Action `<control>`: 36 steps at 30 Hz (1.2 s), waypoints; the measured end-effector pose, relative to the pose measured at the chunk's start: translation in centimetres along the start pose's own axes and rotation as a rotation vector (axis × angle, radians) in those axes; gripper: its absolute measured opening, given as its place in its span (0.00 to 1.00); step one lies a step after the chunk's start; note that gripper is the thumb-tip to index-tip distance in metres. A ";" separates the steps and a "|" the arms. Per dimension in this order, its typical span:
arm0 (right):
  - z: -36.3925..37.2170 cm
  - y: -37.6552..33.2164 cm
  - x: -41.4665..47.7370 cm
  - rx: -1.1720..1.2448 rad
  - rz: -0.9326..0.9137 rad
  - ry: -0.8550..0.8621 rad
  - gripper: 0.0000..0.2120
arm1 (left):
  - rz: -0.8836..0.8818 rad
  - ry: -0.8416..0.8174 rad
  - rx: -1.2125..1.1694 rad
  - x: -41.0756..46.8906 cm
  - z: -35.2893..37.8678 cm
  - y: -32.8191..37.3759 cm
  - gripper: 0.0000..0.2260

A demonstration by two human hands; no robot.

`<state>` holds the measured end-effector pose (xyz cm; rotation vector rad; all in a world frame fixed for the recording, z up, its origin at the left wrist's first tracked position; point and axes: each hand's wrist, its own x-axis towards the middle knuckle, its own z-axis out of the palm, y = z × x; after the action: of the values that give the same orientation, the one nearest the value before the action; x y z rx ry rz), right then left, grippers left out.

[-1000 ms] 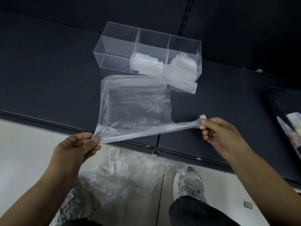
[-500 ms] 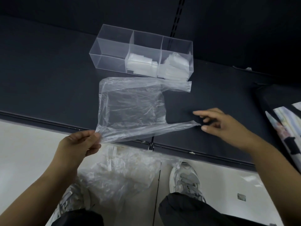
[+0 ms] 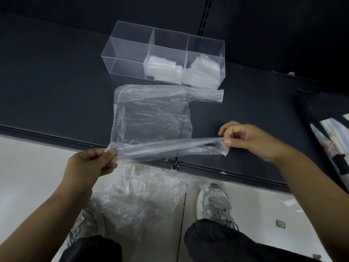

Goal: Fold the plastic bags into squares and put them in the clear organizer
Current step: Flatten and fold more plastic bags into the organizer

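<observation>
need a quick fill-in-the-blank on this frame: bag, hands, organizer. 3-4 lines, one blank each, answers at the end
1. The clear organizer has ____ compartments.
2. Its ____ compartment holds no folded bags.
3. The near edge of the plastic bag is pinched by ____ hands, the left hand and the right hand.
4. The loose pile of bags lies on the ____, by the shoes.

Answers: three; left; both; floor
</observation>
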<state>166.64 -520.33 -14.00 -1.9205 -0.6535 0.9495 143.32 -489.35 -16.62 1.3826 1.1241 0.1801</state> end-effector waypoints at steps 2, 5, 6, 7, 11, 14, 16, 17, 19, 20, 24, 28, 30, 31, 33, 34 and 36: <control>0.5 0.3 -1.2 0.351 -0.027 -0.055 0.08 | -0.019 0.005 -0.022 -0.1 0.1 0.0 0.04; 1.7 0.2 -2.5 0.681 0.015 -0.186 0.16 | -0.029 0.012 -0.045 -0.4 0.2 0.1 0.03; 2.1 0.1 -2.6 0.737 0.005 -0.252 0.16 | -0.030 0.016 -0.050 -0.4 0.2 0.2 0.04; 2.4 -0.2 -2.8 0.758 -0.029 -0.318 0.15 | -0.030 0.019 -0.049 -0.4 0.2 0.2 0.04; 2.0 -0.8 -3.3 0.660 -0.128 -0.469 0.22 | -0.027 0.019 -0.048 -0.3 0.2 0.2 0.04; 1.2 -1.5 -3.7 0.547 -0.085 -0.398 0.18 | -0.028 0.019 -0.035 -0.2 0.1 0.1 0.04; 1.2 -1.7 -3.6 0.445 -0.049 -0.206 0.09 | -0.029 0.027 -0.032 -0.1 -0.1 0.0 0.05; 1.3 -1.6 -3.4 0.411 -0.013 -0.071 0.11 | -0.030 0.032 -0.029 0.0 -0.1 0.0 0.05; 1.9 -1.0 -2.9 0.393 0.066 0.215 0.12 | -0.033 0.031 -0.021 0.0 -0.1 -0.1 0.04; 2.4 -0.6 -2.5 0.382 0.088 0.344 0.13 | -0.034 0.024 -0.014 -0.1 0.0 -0.1 0.04; 4.5 1.4 -1.4 0.109 0.134 0.813 0.17 | -0.017 -0.019 0.050 -1.1 1.0 -0.3 0.04; 4.9 2.4 -1.1 -0.111 0.195 1.122 0.20 | 0.002 -0.088 0.076 -2.6 2.4 -0.7 0.05; 4.6 2.4 -1.2 -0.189 0.213 1.148 0.21 | 0.012 -0.105 0.093 -3.0 2.9 -0.8 0.06; 4.4 2.5 -1.4 -0.238 0.232 1.126 0.21 | 0.014 -0.108 0.100 -3.1 3.1 -0.8 0.06; 3.8 2.4 -2.1 -0.253 0.263 0.999 0.17 | 0.009 -0.117 0.112 -3.1 3.3 -0.8 0.07; 3.3 2.5 -2.6 -0.194 0.268 0.915 0.13 | 0.004 -0.125 0.120 -3.1 3.4 -0.9 0.07; 2.4 2.5 -3.8 0.070 0.264 0.705 0.12 | -0.005 -0.139 0.132 -3.0 3.3 -1.0 0.07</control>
<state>162.66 -523.23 -15.58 -2.1235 0.0448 0.3770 143.62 -493.96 -16.57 1.4851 1.0384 0.0059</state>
